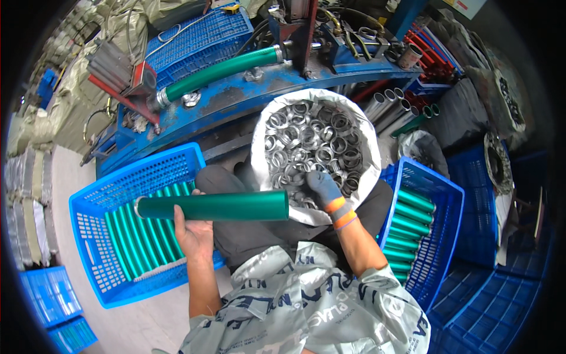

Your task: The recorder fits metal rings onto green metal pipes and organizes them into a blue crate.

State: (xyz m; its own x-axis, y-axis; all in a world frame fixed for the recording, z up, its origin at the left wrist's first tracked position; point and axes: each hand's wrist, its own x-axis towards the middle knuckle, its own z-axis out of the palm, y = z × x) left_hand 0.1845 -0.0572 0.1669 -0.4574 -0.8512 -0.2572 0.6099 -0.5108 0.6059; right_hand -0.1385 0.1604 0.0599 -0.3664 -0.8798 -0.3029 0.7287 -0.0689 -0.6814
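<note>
Printed shirt sleeves low. My left hand [193,231] grips green tube [213,206] over lap. My gloved right hand [323,186] digs in bag of metal rings [309,141], grip hidden. Right crate [445,194] part full, left crate [88,212] holds more tubes.

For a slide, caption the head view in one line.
Bare left hand holds a green tube level while the gloved right hand reaches into a sack of metal rings.

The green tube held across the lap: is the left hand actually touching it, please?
Touching. The head view shows the left hand gripping the green tube from below near its metal-capped end, with the thumb over its edge.
</note>
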